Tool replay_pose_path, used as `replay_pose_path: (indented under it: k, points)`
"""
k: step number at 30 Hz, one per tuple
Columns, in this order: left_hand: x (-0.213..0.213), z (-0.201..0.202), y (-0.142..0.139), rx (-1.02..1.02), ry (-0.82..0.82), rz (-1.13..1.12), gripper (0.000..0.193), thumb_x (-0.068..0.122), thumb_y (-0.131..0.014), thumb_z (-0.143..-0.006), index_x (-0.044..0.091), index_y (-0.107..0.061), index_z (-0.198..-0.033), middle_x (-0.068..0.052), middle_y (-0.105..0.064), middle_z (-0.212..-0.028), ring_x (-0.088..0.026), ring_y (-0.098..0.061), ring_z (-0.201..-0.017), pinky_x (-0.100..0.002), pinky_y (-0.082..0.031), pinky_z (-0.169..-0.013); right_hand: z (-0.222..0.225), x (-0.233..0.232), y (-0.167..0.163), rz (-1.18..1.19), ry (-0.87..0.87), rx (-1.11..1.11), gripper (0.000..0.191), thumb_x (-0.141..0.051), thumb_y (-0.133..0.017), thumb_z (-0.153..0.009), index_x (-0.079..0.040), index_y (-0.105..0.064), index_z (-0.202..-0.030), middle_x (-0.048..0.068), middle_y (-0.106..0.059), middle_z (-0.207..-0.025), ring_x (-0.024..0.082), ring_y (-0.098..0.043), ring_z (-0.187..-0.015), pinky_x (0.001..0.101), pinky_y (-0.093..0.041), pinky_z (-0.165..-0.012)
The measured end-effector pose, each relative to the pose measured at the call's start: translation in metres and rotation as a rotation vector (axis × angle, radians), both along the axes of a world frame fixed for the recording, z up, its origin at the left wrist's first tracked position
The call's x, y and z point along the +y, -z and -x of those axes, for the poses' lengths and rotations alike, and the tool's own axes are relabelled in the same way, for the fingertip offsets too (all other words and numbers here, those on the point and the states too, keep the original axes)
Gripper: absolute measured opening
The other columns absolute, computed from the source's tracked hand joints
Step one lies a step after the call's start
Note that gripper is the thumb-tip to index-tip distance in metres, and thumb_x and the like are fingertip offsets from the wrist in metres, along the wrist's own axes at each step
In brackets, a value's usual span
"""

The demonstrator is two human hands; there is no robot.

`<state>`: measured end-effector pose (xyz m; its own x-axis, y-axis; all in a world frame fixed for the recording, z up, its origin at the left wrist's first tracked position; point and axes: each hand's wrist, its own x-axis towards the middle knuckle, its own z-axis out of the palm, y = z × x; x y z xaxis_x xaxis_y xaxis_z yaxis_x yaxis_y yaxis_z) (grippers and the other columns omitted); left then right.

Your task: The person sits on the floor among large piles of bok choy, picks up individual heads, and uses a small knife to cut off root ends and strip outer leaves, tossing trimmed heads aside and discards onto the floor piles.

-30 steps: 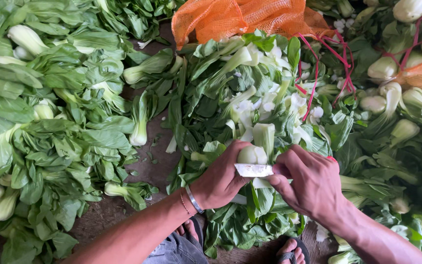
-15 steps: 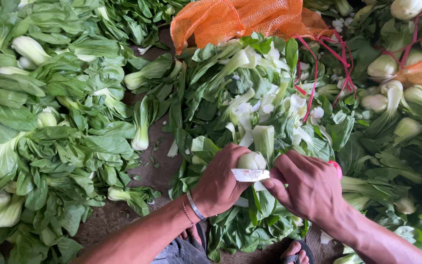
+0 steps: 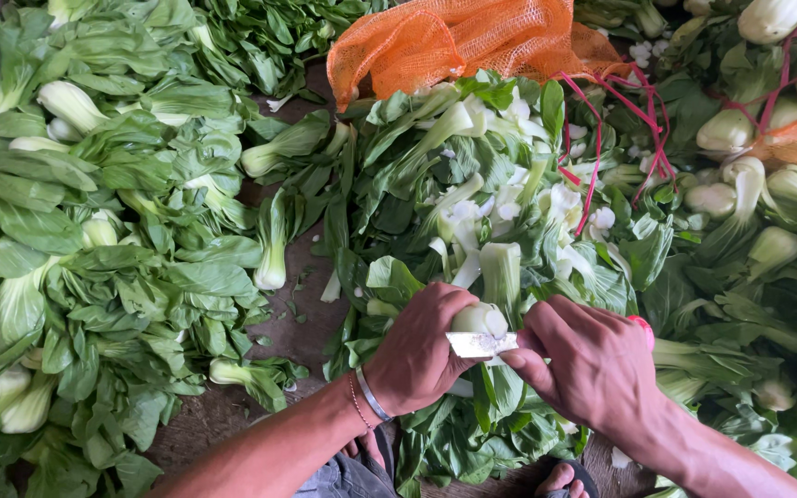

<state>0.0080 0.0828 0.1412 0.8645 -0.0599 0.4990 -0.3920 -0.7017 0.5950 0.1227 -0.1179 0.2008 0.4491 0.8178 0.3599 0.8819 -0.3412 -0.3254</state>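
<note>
Head view looks straight down on a ground of brown earth (image 3: 302, 323) almost covered in bok choy. The largest mass, a heap of whole leafy heads (image 3: 76, 240), fills the left side to the left edge; these look neat enough to be the finished lot, though I cannot be sure from here. A second heap (image 3: 472, 184) of looser leaves and cut white stalk pieces lies in the middle, running up to an orange mesh sack (image 3: 454, 37) at the top edge. More heads with pale bulbs (image 3: 749, 194) crowd the right edge and seem still to be worked.

Near the bottom edge the left hand (image 3: 417, 355) is closed around one bok choy head (image 3: 480, 319), white base turned to the right. The right hand (image 3: 592, 369) grips a small knife (image 3: 477, 345), its pale blade laid against that base. The trimming of this head appears to be under way, not finished.
</note>
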Motion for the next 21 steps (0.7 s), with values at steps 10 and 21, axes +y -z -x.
replay_pose_path:
  k: [10,21]
  points:
    - [-0.009,0.009,0.0,-0.083,0.025,0.081,0.06,0.055,-0.049,-0.108,0.003,-0.041,-0.137,-0.016,-0.053,-0.124,-0.028,-0.057,-0.112,-0.043,-0.051,-0.102,-0.048,0.001,0.029,0.153,0.251,0.252,0.04,-0.042,-0.049,-0.103,-0.008,-0.059,-0.084,0.01,-0.057,-0.062,0.036,-0.059,-0.055,0.0477,-0.047,-0.055]
    - [-0.011,0.0,-0.005,0.113,0.024,0.111,0.063,0.046,-0.057,-0.106,0.0,-0.039,-0.147,-0.019,-0.047,-0.13,-0.034,-0.059,-0.118,-0.044,-0.053,-0.102,-0.016,-0.008,0.021,-0.176,-0.158,0.663,0.05,-0.039,-0.08,-0.081,-0.002,-0.071,-0.115,0.009,-0.081,-0.098,0.02,-0.077,-0.078,0.0332,-0.058,-0.07]
